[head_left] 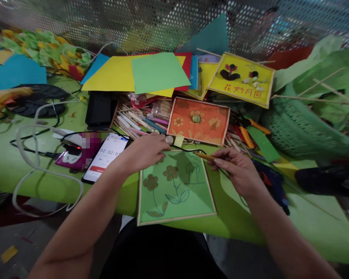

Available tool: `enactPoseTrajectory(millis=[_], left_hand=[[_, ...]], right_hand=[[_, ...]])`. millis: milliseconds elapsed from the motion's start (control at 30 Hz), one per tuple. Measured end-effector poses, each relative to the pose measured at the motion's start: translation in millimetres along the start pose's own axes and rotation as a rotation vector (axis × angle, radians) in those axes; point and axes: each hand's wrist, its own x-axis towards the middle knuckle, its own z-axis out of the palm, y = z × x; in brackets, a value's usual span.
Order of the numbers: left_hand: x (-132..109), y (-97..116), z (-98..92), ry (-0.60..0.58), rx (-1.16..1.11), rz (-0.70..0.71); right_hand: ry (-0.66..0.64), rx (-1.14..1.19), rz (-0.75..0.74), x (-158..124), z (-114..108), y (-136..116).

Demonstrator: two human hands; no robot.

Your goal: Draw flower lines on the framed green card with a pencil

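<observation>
A green sheet with drawn flowers [180, 209] lies in a thin wooden frame at the table's front edge. Some petals and leaves look filled in brown; others are only outlined. My left hand [147, 151] reaches over its top left corner, palm down, fingers apart, beside a small round silvery thing [169, 140]. Nothing shows in it. My right hand [235, 166], at the picture's upper right, pinches a slim orange pencil-like stick [205, 156] that points left over the frame's top edge. The stick's exact kind cannot be made out.
Behind lie an orange framed picture [199, 120], a yellow framed picture [241, 79], coloured sheets [159, 71] and a heap of pens and sticks [133, 120]. To the left are a phone [106, 157], a power strip [72, 159] and cables. A green basket [296, 116] stands right.
</observation>
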Motion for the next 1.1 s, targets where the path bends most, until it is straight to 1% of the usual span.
enactPoseTrajectory(millis=[100,267,433,700,833,1100], left_hand=[[1,-2,1.2,-0.024,-0.001,-0.021],[4,-1,1.0,-0.047,-0.039,-0.084],[5,-1,1.6,-0.036,-0.059,-0.092],[8,-3,5.2,0.01,-0.073,-0.082],[9,-5,7.8,0.02,-0.075,-0.075],[8,-5,8.4,0.031,-0.082,-0.067]], right_hand=[[-0.06,-0.101,0.003,-4,2,5],[-0.091,-0.227,-0.015,-11,2,14],[-0.068,-0.335,-0.094,-10,2,17],[0.011,-0.426,-0.143,-8,-2,14],[0.011,-0.452,-0.164,-7,-4,13],[0.004,-0.47,-0.159,-6,-4,14]])
